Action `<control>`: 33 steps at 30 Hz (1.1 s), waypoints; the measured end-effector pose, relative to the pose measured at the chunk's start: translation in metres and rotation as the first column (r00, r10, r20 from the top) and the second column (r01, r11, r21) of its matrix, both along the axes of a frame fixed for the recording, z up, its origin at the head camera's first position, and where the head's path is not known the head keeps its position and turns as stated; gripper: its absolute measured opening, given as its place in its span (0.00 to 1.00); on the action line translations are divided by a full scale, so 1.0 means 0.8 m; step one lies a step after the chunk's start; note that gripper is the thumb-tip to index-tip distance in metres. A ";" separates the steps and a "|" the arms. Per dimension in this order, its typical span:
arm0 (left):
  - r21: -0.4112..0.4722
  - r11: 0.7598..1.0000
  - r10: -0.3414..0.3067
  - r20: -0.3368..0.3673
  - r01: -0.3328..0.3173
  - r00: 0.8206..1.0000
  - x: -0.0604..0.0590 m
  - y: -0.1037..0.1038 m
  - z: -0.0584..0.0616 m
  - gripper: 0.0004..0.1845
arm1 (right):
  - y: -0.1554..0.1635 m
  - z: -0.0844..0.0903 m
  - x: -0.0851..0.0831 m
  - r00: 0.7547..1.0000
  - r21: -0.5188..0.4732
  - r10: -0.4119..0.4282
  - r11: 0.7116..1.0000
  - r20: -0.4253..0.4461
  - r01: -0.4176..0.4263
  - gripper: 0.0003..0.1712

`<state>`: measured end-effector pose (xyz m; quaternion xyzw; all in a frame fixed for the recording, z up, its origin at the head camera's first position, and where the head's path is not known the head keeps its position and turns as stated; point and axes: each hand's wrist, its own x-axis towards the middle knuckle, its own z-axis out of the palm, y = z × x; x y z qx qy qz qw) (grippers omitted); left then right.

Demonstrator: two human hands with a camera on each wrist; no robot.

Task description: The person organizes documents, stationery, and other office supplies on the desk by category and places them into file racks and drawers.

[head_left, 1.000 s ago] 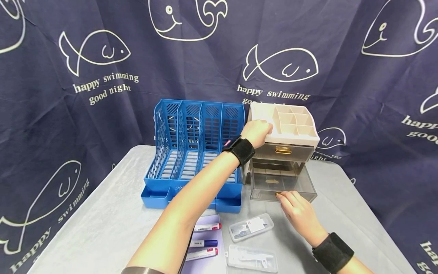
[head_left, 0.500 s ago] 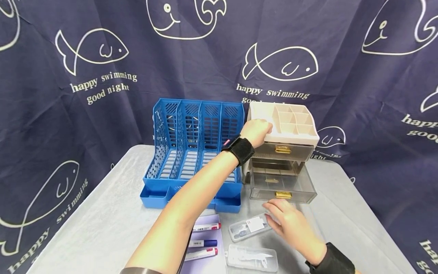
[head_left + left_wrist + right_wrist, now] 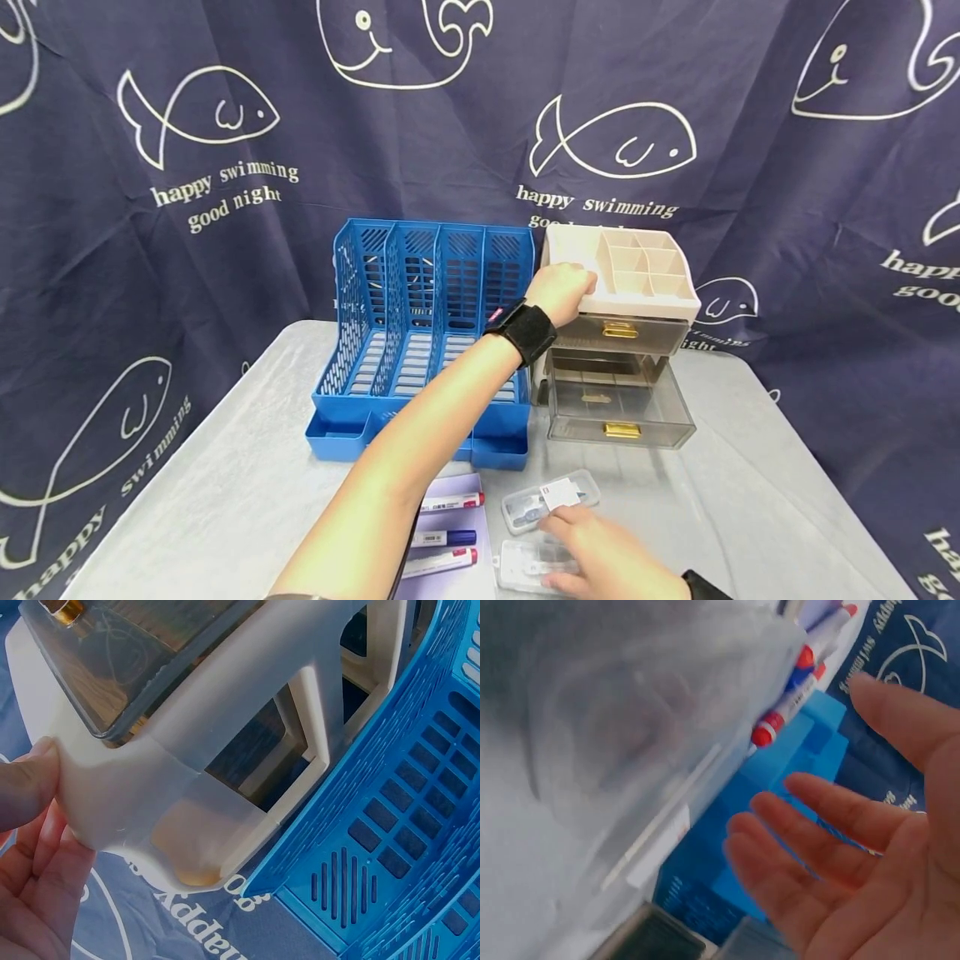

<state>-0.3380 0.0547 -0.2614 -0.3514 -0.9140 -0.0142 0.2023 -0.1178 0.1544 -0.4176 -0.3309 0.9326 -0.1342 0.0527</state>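
Note:
My left hand grips the left upper edge of a cream desktop drawer organizer; in the left wrist view, thumb and fingers pinch its rim. Below, the organizer's lower smoky clear drawer is pulled out, while the upper drawer is in. Over two clear plastic cases hovers my right hand, fingers spread and holding nothing. The farther case bears a white label and seems to hold a drawing compass. Partly covered by the hand is the nearer case; its contents are unclear.
A blue file rack with several slots stands left of the organizer. Several markers, among them a blue-capped marker, lie on a lilac sheet or folder beneath the left forearm. A dark blue cloth hangs behind the grey table.
My right hand has let go of the lower drawer's gold handle and moved toward me and left, over the clear cases. The left hand stays on the organizer.

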 end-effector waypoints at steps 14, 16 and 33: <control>0.001 1.000 0.006 0.015 -0.006 1.000 0.002 0.001 0.002 0.15 | -0.009 -0.027 0.001 0.997 0.068 -0.028 0.997 0.070 0.023 0.25; 0.002 1.000 0.005 0.015 -0.005 1.000 0.002 0.001 0.002 0.15 | -0.010 -0.028 0.000 0.996 0.078 -0.040 0.996 0.084 0.033 0.25; 0.007 1.000 -0.004 0.004 0.004 1.000 0.002 0.000 0.002 0.14 | -0.010 -0.038 -0.005 0.995 0.077 -0.040 0.997 0.087 0.033 0.27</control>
